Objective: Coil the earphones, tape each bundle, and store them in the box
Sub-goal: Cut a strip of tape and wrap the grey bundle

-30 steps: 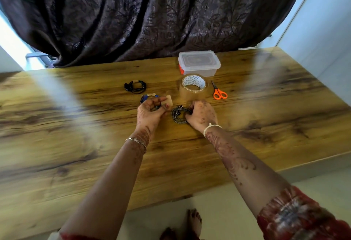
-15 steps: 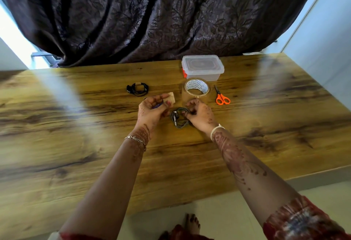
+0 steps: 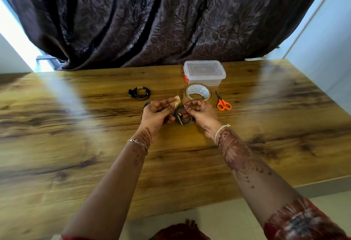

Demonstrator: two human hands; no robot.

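Pinching a cut tape strip [image 3: 176, 100], left hand [image 3: 155, 113] meets right hand [image 3: 201, 112], which grips a coiled, untaped earphone bundle [image 3: 180, 116]. One taped bundle [image 3: 139, 93] lies beyond them; the lidded box [image 3: 204, 72] is unopened.

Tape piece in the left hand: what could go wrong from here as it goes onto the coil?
1. The left hand holds the tape piece at its fingertips, mostly loose; it may fold onto itself or stick to skin.
2. The right hand pinches the coil at one side only, and a plug pokes out; loops may spring loose.
3. The box has its lid on, so storing will need a free hand.
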